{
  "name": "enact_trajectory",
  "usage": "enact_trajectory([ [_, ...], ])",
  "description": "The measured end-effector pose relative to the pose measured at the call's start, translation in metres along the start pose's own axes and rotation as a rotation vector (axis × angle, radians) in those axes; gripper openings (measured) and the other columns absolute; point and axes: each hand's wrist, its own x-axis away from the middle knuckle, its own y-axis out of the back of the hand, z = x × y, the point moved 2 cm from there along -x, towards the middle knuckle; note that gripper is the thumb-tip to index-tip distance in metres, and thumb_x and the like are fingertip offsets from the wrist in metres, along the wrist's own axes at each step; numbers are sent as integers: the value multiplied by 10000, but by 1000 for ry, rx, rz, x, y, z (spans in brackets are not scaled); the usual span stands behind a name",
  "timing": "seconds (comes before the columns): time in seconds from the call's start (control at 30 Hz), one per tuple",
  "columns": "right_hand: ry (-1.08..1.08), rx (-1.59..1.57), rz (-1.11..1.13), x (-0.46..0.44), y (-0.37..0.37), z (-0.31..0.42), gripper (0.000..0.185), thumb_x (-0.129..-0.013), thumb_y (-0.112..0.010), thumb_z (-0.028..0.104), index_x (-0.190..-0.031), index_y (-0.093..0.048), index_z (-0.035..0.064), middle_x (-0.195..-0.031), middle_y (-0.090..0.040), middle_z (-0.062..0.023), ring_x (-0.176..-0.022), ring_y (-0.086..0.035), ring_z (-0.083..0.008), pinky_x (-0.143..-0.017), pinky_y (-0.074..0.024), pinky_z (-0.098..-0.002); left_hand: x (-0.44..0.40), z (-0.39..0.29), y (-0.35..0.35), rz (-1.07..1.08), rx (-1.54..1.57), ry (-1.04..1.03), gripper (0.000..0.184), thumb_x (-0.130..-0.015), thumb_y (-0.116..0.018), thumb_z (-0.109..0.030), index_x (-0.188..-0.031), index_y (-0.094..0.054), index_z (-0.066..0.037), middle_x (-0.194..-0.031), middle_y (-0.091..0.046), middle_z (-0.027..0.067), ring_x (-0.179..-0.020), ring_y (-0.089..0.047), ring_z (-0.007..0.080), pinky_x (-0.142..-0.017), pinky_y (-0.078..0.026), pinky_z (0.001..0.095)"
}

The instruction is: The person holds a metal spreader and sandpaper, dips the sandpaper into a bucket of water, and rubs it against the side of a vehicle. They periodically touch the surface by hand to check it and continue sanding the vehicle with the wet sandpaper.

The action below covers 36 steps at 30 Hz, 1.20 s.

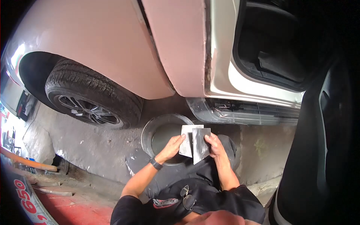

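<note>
My left hand (171,148), with a dark band on the wrist, grips a pale grey flat rectangular piece (186,141) between thumb and fingers. In my right hand (215,144) is a dark grey rectangular sheet (201,144) that looks like sandpaper, with whitish smears near its lower end. The two pieces are side by side, the dark one partly over the pale one. Both are held above my lap, near the right side of a bucket (147,141) with greyish liquid in it. Most of my fingers are hidden behind the pieces.
A car body panel (101,33) with a dull pinkish surface rises in front of me. Its tyre (80,80) stands to the left. An open door (315,150) reaches down on the right, beside the running board (258,113). An orange pipe (32,162) lies left on the floor.
</note>
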Motion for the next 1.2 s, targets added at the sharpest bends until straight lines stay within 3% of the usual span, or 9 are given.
enact_trajectory([
  [0.07, -36, 17, 36, 0, -1, -3, 336, -932, -635, 197, -1211, -603, 13, -1103, -676, -69, -940, -658, -168, -842, -531, -324, 0, 22, 19, -97, -212, -75, 457, -1055, -437, -374, -1025, -638, 36, -930, -646, -2, -881, -570, 81, -786, -462, 272],
  [0.2, -98, 35, -46, -11, 7, -28, 322, -923, -666, 216, -1176, -630, 19, -1080, -683, -72, -937, -657, -163, -823, -538, -323, -4, 45, 19, -106, 26, -86, 486, -1056, -433, -381, -1054, -639, 60, -963, -638, -6, -887, -534, 70, -795, -444, 262],
  [0.43, 127, 252, -198, -23, -33, -18, 451, -894, -712, 226, -1259, -563, 7, -1104, -648, -72, -969, -610, -154, -856, -497, -324, 4, 13, 11, -62, 38, -150, 333, -1017, -560, -264, -1142, -643, 33, -1017, -669, 8, -914, -589, 78, -822, -487, 262],
  [0.63, 304, 1105, -294, -20, -71, 13, 490, -903, -697, 199, -1294, -503, -25, -1161, -635, -152, -1079, -608, -242, -961, -475, -368, 1, 25, 24, -140, 100, -179, 240, -958, -634, -131, -1114, -660, 49, -1022, -700, 55, -894, -630, 107, -796, -510, 279],
  [0.73, 996, 1627, -289, -16, -105, 49, 646, -885, -677, 185, -1423, -394, -33, -1422, -438, -283, -1331, -430, -434, -1083, -363, -490, 5, 11, 32, -199, 232, -245, 239, -954, -636, -121, -1120, -661, 49, -1022, -699, 53, -905, -629, 112, -805, -502, 280],
  [0.8, 1184, 1784, -227, -15, -149, 91, 729, -882, -673, 241, -1462, -337, -48, -1525, -292, -288, -1420, -271, -470, -1148, -220, -568, 9, 1, 40, -233, 218, -307, 248, -958, -629, -127, -1133, -659, 45, -1038, -698, 60, -924, -625, 119, -822, -487, 283],
  [0.93, 1614, 1981, -312, -54, -203, 155, 779, -901, -616, 414, -1471, -336, -37, -1557, -247, -269, -1481, -127, -430, -1161, -5, -617, 15, -12, 39, -302, 232, -317, 246, -957, -625, -130, -1118, -662, 52, -1029, -700, 66, -912, -626, 123, -820, -486, 286],
  [1.07, 1554, 2203, -510, -78, -274, 230, 810, -900, -560, 510, -1464, -358, -36, -1559, -260, -240, -1475, -192, -378, -1143, -15, -651, 9, 6, 44, -272, 233, -279, 245, -947, -623, -112, -1121, -658, 57, -1022, -701, 73, -891, -630, 125, -809, -488, 284],
  [1.2, 1805, 2197, -710, -62, -347, 302, 802, -886, -582, 488, -1455, -373, -36, -1543, -285, -242, -1435, -275, -384, -1096, -167, -686, 7, 8, 44, -283, 260, -273, 239, -944, -614, -94, -1119, -654, 63, -1018, -702, 77, -887, -631, 125, -805, -491, 284],
])
